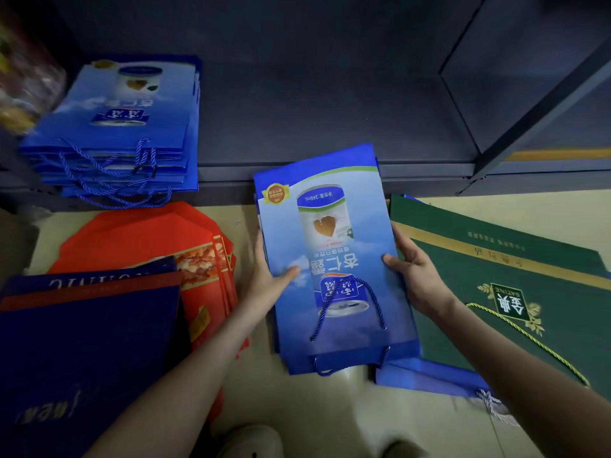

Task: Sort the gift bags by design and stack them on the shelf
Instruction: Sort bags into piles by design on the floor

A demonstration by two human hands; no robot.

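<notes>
Blue gift bags (337,256) point bottom-first toward shelf (330,110).

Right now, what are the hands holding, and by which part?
A bundle of blue gift bags, gripped by its long side edges: left hand on the left, right hand on the right.

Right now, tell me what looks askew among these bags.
The blue bags gripped by the left hand and right hand are fanned unevenly; a stray blue bag beneath juts out lower right. The red bags on the floor are splayed too.
</notes>
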